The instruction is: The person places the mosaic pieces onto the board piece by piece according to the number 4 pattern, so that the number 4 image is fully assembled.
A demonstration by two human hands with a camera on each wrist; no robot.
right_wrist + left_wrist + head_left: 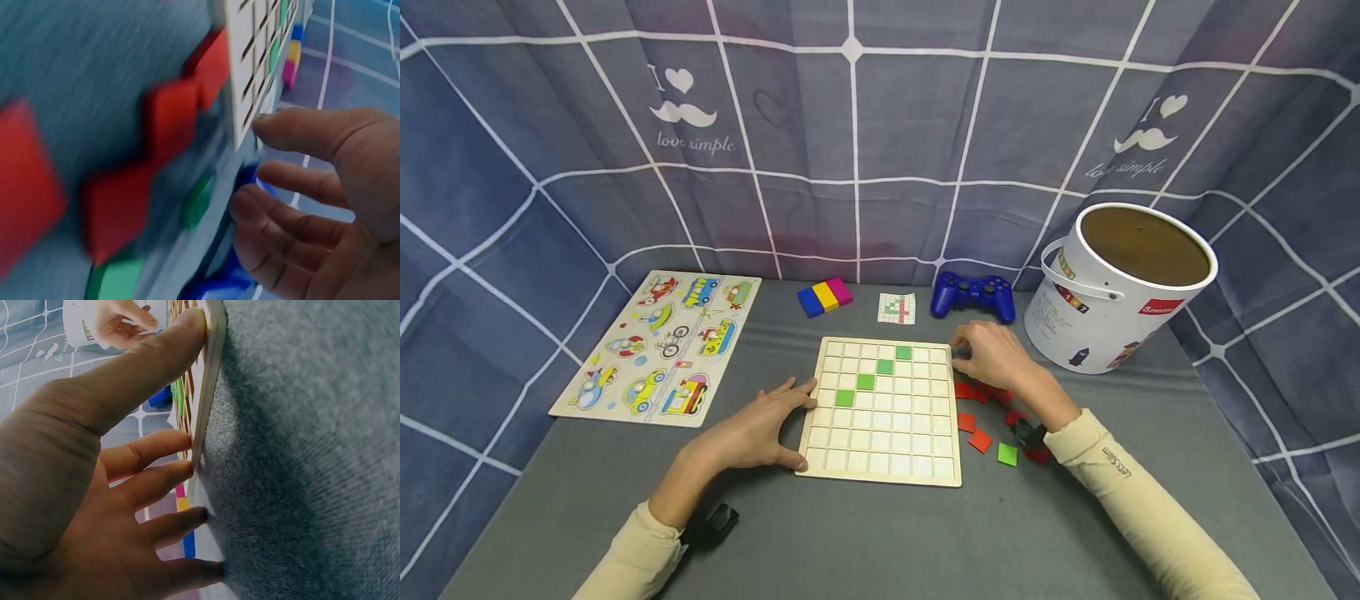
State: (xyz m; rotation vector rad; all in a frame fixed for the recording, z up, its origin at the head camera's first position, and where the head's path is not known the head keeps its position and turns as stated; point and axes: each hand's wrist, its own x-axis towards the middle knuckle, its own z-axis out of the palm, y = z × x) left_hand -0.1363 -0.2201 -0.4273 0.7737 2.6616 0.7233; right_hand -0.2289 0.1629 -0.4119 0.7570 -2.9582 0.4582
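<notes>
A wooden grid board (901, 423) lies flat, with several green square tiles (865, 382) in a diagonal line of its cells. My left hand (752, 433) is spread along its left edge; in the left wrist view the thumb (150, 372) touches the rim and the fingers are extended. At the far right corner is my right hand (992, 354), its fingers loosely bent. The right wrist view shows the thumb (300, 134) by the corner, apart from the fingers, and nothing between them. Loose red tiles (980, 441) and a green tile (1007, 454) lie right of the board.
Behind the board are a small pattern card (897, 309), a blue game controller (973, 296) and a blue, yellow and pink block (825, 297). A white bucket (1075, 333) stands at the back right. A vehicle picture board (655, 350) lies left.
</notes>
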